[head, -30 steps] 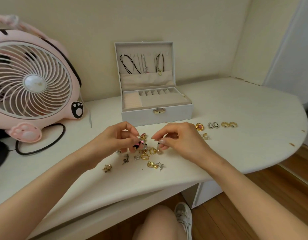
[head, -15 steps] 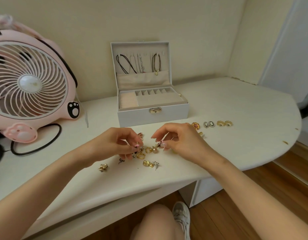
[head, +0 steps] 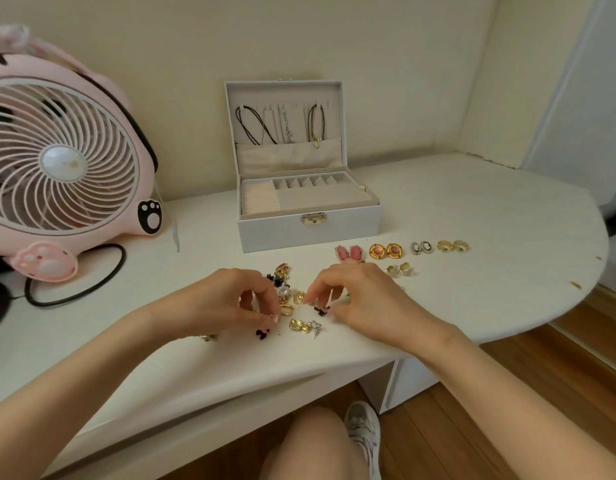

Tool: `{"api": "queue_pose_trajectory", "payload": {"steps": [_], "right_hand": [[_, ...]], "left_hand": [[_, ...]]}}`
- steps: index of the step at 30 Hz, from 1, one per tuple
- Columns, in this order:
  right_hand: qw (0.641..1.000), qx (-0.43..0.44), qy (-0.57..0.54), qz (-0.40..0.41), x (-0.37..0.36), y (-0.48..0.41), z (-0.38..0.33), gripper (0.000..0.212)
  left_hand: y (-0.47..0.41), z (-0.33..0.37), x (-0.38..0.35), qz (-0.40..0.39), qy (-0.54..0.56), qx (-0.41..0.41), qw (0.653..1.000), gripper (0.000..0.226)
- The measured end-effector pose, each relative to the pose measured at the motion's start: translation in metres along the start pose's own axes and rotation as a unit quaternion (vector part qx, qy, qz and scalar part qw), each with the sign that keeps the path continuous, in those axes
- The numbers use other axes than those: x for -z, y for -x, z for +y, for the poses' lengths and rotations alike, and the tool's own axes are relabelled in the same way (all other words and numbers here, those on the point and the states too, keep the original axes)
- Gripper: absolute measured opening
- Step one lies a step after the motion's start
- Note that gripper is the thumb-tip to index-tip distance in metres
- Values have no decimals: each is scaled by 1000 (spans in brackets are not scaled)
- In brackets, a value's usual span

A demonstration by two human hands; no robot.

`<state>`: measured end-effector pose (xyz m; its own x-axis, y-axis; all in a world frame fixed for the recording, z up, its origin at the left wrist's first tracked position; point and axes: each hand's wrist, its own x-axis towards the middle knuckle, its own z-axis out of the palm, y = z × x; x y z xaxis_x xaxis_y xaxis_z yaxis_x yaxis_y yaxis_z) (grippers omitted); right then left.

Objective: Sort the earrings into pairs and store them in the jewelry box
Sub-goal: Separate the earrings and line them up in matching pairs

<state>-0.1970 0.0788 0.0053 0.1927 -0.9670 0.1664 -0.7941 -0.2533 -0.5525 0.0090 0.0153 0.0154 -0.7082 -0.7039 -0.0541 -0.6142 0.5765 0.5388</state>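
A black earring (head: 262, 332) lies just below the left hand (head: 227, 303), at its fingertips, and its twin (head: 321, 309) sits just under the right hand (head: 362, 299). Both hands are curled with fingertips down; I cannot tell whether either pinches its earring. Both earrings are small, dark and lobed — too small to read a long axis. The pile (head: 289, 296) lies between the hands on the worktop (head: 473, 202). Sorted pairs (head: 384, 250) lie just beyond the right hand — likely the nearer hand for setting this pair down. The open box (head: 308, 230) stands beyond both.
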Motion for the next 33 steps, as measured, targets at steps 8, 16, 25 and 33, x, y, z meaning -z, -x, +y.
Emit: {"api": "queue_pose_trajectory", "payload": {"steps": [8,16,25,33], "right_hand": [[999,15,47,-14,-5,4,-3,12],[999,-5,-9,35,-2,3,-3,10],[988,-13,-125,90,-1,0,-2,3],[988,-6,-120,99,0,-4,-7,24]], "left_hand": [[-4,-6,9,103,6,6,995,7],[-6,-21,22,207,12,57,977,7],[-3,-40,29,188,-53,91,976,9],[-3,-49,35,138,-96,122,978,8]]}}
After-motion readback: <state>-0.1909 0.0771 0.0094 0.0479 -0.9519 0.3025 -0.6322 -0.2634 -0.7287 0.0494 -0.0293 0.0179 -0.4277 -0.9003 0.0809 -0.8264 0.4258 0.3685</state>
